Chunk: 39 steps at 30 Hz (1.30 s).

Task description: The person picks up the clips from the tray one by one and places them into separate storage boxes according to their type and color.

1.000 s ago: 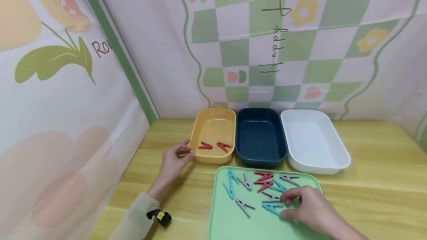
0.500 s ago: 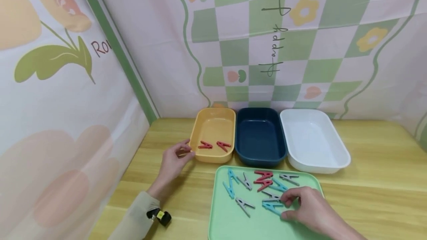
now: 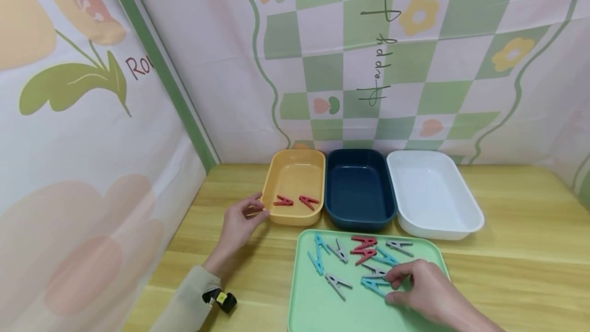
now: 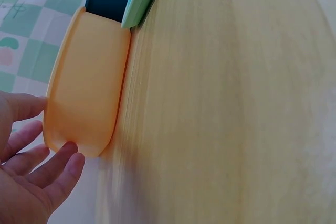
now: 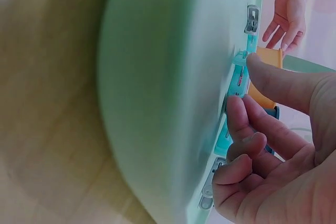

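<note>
Your right hand (image 3: 426, 291) rests on the pale green rectangular plastic tray (image 3: 322, 311) at the near edge of the light wooden tabletop (image 3: 516, 270), thumb and forefinger curled to pinch a teal plastic clothes peg (image 3: 372, 285) that lies flat on the tray; in the right wrist view the fingers (image 5: 273, 85) press on the teal peg at the tray's rim. Crowded around that peg are a grey plastic clothes peg (image 3: 375, 271) touching it on the far side, two red plastic clothes pegs (image 3: 364, 250) overlapping each other, another teal peg (image 3: 384, 257) beside them, a grey peg (image 3: 399, 246) near the tray's far right corner, a grey peg (image 3: 340, 251) and two teal pegs (image 3: 318, 255) toward the left, and one more grey peg (image 3: 338, 284) lying alone in the middle. Your left hand (image 3: 240, 222) sits on the tabletop with its fingers (image 4: 55, 169) relaxed and loosely spread, the tips touching the near left corner of the yellow oblong plastic bin (image 3: 295, 181). That bin holds two red pegs (image 3: 295, 201) side by side. Just beside it stands a dark blue oblong plastic bin (image 3: 359, 188), then a white oblong plastic bin (image 3: 433, 196), the three in a row behind the tray. Floral and checked fabric sheets (image 3: 369, 55) hang behind and to the left
</note>
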Available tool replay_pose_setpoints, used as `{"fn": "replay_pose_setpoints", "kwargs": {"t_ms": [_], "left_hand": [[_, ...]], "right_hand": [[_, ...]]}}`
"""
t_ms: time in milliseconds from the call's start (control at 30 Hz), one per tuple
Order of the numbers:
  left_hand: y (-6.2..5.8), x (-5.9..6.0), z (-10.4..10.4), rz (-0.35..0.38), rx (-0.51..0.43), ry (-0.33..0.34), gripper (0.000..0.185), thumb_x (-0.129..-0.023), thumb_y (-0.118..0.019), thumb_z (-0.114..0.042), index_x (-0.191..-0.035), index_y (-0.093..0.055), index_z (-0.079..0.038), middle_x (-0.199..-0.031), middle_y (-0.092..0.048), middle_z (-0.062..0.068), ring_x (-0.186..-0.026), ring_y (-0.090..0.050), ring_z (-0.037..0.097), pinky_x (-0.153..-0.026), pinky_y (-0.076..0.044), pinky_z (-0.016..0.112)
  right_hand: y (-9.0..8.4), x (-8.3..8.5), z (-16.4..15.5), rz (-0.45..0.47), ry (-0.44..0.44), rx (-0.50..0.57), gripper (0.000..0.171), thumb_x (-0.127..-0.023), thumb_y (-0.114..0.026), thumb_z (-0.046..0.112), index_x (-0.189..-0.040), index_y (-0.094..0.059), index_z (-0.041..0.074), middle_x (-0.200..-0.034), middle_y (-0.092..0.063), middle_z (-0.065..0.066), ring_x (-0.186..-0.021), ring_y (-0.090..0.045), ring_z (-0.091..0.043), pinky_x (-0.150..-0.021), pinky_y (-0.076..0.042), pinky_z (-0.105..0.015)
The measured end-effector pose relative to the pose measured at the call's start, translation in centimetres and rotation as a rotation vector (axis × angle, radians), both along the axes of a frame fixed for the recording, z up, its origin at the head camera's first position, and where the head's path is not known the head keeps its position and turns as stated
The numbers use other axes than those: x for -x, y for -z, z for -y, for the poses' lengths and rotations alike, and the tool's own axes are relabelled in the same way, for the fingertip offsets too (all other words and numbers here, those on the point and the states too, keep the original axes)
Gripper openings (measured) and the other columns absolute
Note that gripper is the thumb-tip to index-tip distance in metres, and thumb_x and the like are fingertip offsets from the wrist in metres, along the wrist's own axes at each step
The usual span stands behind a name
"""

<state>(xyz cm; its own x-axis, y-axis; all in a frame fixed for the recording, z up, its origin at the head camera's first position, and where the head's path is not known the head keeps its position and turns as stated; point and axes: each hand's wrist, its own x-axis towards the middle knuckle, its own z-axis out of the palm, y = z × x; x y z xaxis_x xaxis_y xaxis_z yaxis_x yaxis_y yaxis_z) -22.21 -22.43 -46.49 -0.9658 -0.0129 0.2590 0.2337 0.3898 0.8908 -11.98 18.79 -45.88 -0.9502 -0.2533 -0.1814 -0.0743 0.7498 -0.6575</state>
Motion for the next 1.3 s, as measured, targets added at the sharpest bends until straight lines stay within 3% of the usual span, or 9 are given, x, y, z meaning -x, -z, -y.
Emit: {"fn": "replay_pose_setpoints", "kwargs": {"t_ms": [233, 500, 767, 1100, 1300], "left_hand": [[-0.1, 0.0, -0.1, 0.008, 0.01, -0.009, 0.016, -0.088, -0.085, -0.004, -0.099, -0.073, -0.001, -0.142, -0.065, 0.015, -0.113, -0.071, 0.033, -0.089, -0.064, 0.032], [-0.2, -0.1, -0.1, 0.015, 0.014, -0.008, 0.017, -0.088, -0.085, -0.003, -0.1, -0.073, 0.0, -0.142, -0.065, 0.015, -0.113, -0.071, 0.034, -0.09, -0.063, 0.034], [-0.3, -0.2, -0.1, 0.008, 0.013, -0.009, 0.017, -0.088, -0.084, -0.001, -0.1, -0.072, 0.001, -0.142, -0.065, 0.017, -0.113, -0.071, 0.034, -0.09, -0.064, 0.035], [-0.1, -0.2, -0.1, 0.016, 0.026, -0.014, 0.018, -0.089, -0.084, -0.003, -0.102, -0.072, 0.003, -0.143, -0.064, 0.015, -0.114, -0.071, 0.033, -0.091, -0.063, 0.036], [-0.2, -0.2, -0.1, 0.008, 0.023, -0.007, 0.019, -0.089, -0.084, -0.003, -0.102, -0.072, 0.002, -0.143, -0.064, 0.015, -0.113, -0.071, 0.033, -0.091, -0.063, 0.035]], "right_hand": [[0.0, 0.1, 0.3, 0.044, 0.04, -0.019, 0.035, -0.07, -0.099, 0.028, -0.098, -0.082, 0.018, -0.082, -0.069, 0.011, -0.08, -0.057, -0.013, -0.073, -0.051, -0.028], [0.0, 0.0, 0.2, 0.023, 0.047, -0.005, 0.035, -0.07, -0.099, 0.023, -0.1, -0.082, 0.016, -0.08, -0.067, 0.01, -0.076, -0.054, -0.015, -0.066, -0.046, -0.025], [0.0, 0.4, 0.8, 0.063, 0.082, -0.039, 0.04, -0.068, -0.101, 0.025, -0.102, -0.083, 0.015, -0.081, -0.066, 0.007, -0.078, -0.055, -0.015, -0.071, -0.047, -0.03], [-0.2, -0.2, -0.5, -0.023, 0.002, 0.071, 0.036, -0.073, -0.097, 0.027, -0.104, -0.083, 0.015, -0.083, -0.069, 0.01, -0.069, -0.05, -0.013, -0.057, -0.041, -0.024], [-0.4, -0.1, -0.8, -0.032, -0.004, 0.119, 0.034, -0.076, -0.096, 0.028, -0.105, -0.084, 0.016, -0.065, -0.053, 0.005, -0.059, -0.044, -0.011, -0.05, -0.036, -0.024]]}}
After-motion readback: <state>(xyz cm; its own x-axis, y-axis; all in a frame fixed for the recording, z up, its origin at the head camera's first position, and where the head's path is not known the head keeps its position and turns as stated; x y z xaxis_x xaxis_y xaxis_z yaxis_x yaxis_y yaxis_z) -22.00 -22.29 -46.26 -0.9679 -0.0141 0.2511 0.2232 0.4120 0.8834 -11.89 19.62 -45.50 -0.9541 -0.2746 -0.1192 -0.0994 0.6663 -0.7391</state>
